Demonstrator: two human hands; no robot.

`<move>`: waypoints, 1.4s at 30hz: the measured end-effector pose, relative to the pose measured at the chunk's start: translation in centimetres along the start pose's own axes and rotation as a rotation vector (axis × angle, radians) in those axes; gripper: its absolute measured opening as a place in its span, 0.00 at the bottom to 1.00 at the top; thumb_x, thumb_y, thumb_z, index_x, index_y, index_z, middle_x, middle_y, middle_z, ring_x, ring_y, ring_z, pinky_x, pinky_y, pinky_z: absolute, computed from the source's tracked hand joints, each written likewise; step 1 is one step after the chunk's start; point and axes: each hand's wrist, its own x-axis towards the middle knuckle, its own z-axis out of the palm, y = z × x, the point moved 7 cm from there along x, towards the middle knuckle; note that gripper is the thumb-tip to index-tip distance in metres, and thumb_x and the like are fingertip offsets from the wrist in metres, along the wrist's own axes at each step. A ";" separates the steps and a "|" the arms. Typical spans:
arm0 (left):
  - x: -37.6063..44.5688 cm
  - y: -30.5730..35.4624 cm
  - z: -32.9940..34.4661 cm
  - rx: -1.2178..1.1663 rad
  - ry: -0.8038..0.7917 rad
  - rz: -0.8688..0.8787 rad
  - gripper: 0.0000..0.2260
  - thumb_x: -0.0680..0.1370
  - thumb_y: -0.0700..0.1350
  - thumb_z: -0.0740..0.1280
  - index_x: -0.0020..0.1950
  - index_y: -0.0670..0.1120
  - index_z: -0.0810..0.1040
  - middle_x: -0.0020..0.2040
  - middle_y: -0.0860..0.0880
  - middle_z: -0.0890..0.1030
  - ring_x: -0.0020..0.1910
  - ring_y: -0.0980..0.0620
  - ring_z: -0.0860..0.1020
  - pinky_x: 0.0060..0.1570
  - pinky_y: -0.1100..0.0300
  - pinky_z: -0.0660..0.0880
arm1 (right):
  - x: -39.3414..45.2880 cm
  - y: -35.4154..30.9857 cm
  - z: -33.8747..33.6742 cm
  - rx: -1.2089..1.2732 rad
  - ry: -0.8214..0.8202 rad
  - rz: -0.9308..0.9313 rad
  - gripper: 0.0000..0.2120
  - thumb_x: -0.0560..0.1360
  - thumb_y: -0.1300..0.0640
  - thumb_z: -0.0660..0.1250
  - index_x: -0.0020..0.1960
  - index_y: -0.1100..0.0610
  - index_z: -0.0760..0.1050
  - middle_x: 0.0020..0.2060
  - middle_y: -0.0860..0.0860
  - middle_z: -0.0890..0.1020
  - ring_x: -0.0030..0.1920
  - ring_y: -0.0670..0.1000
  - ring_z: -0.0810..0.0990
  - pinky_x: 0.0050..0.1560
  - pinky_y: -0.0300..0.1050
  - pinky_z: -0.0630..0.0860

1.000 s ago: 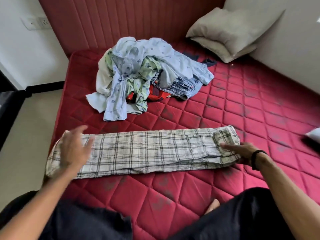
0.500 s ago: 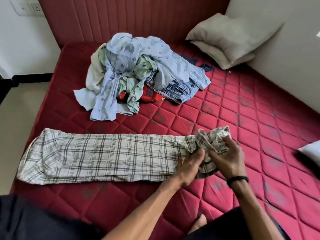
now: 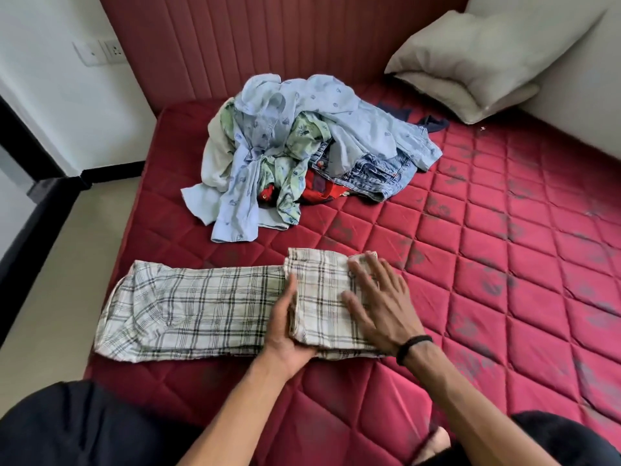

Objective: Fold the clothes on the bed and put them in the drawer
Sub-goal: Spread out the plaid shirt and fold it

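Shirt (image 3: 201, 307) lies under both my hands: right hand (image 3: 376, 304) flat, pinning the folded flap, left hand (image 3: 285, 331) edge-on with fingers straight, setting the crease.

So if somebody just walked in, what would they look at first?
Probably the heaped pile of blue, green and red crumpled clothes in the middle of the red quilted mattress. Next, the long white plaid checked garment stretched along the near edge, with the right hand flat on its folded end and the left hand against the fold. Two grey pillows sit in the far right corner.
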 end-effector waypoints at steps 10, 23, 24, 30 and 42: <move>0.2 1.5 -6.0 0.484 0.428 -0.070 0.25 0.70 0.40 0.80 0.66 0.38 0.80 0.55 0.37 0.86 0.55 0.37 0.85 0.58 0.36 0.80 | -1.4 -0.7 4.3 -0.303 -0.284 0.120 0.35 0.79 0.27 0.39 0.82 0.38 0.39 0.83 0.47 0.42 0.82 0.57 0.37 0.78 0.70 0.46; -0.7 6.1 -2.5 1.173 0.713 0.000 0.24 0.81 0.38 0.60 0.77 0.36 0.66 0.70 0.38 0.74 0.68 0.40 0.74 0.67 0.51 0.73 | -1.2 -7.7 2.0 -0.236 -0.711 0.132 0.41 0.76 0.46 0.72 0.82 0.46 0.55 0.78 0.57 0.65 0.76 0.59 0.67 0.74 0.53 0.68; -0.2 6.0 -1.5 1.186 0.693 -0.001 0.26 0.82 0.41 0.61 0.79 0.37 0.62 0.74 0.38 0.71 0.69 0.41 0.74 0.67 0.50 0.73 | -1.3 -8.6 1.8 -0.255 -0.720 0.112 0.40 0.77 0.48 0.71 0.82 0.47 0.55 0.77 0.57 0.67 0.75 0.59 0.69 0.73 0.52 0.69; -1.0 6.1 3.7 1.904 0.468 0.635 0.26 0.85 0.53 0.58 0.82 0.47 0.58 0.78 0.42 0.66 0.75 0.43 0.69 0.72 0.50 0.68 | -1.0 -9.7 2.5 -0.163 -0.620 0.198 0.22 0.82 0.56 0.59 0.75 0.54 0.69 0.71 0.59 0.74 0.70 0.61 0.74 0.70 0.56 0.72; 2.9 2.2 -5.3 1.810 0.320 0.723 0.39 0.82 0.67 0.38 0.82 0.43 0.60 0.82 0.45 0.61 0.82 0.50 0.57 0.81 0.57 0.49 | -2.5 2.2 2.3 0.778 -0.028 0.968 0.35 0.54 0.43 0.83 0.51 0.66 0.82 0.40 0.60 0.86 0.41 0.59 0.86 0.50 0.60 0.84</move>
